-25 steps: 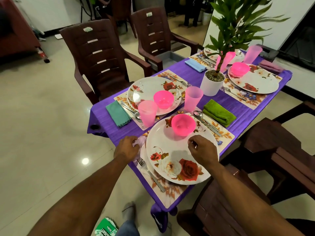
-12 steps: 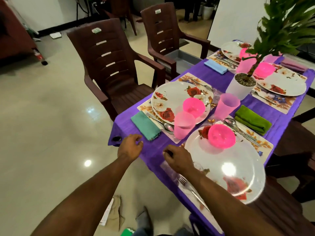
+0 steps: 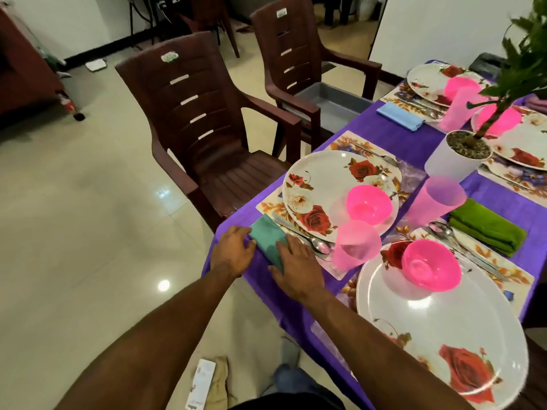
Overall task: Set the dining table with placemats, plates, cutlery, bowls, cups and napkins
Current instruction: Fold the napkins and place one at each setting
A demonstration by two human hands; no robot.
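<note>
Both hands on the teal napkin (image 3: pixel 268 239) at the table's near-left corner, beside a floral plate (image 3: pixel 325 184). Left hand (image 3: pixel 232 251) touches its left edge, fingers loosely bent. Right hand (image 3: pixel 297 266) lies flat on top, fingers straight. Spoon (image 3: pixel 307 238) just right of the napkin; pink cup (image 3: pixel 353 247) near.

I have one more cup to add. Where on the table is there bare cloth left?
Bare purple cloth lies between the blue napkin and the near placemat; another strip between the green napkin and white plant pot. Crowded around the pink cup and spoon, where both hands rest on the teal napkin.
</note>
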